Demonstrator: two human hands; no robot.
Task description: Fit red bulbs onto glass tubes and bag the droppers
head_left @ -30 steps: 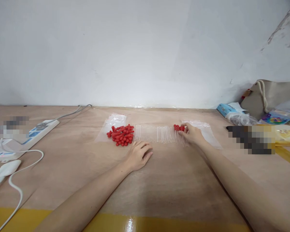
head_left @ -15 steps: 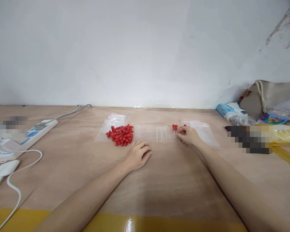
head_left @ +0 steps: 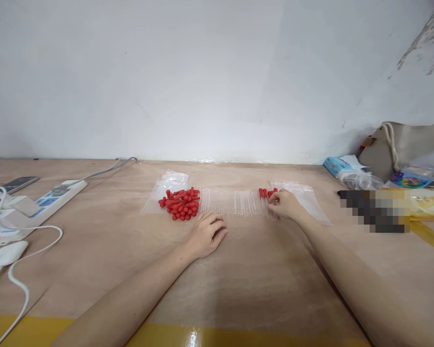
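Note:
My left hand (head_left: 207, 234) rests on the table with its fingers loosely apart, holding nothing. Just beyond it lies a heap of red rubber dropper bulbs (head_left: 181, 203). A row of clear glass dropper tubes (head_left: 231, 201) runs rightward from the heap. At the right end of that row, several droppers carry red bulbs (head_left: 264, 193). My right hand (head_left: 285, 204) is there, its thumb and fingers pinched on a red-topped glass dropper, partly hidden by the fingers.
Clear zip bags (head_left: 305, 200) lie beside my right hand and behind the red heap. A power strip (head_left: 43, 205) with chargers and a white cable (head_left: 25, 289) is at left, near a phone (head_left: 16, 183). A tissue pack (head_left: 336, 166) and a grey bag (head_left: 378, 149) stand at right.
My right hand has shifted slightly right, and more red-topped droppers show beside its fingers. My left hand stays in place.

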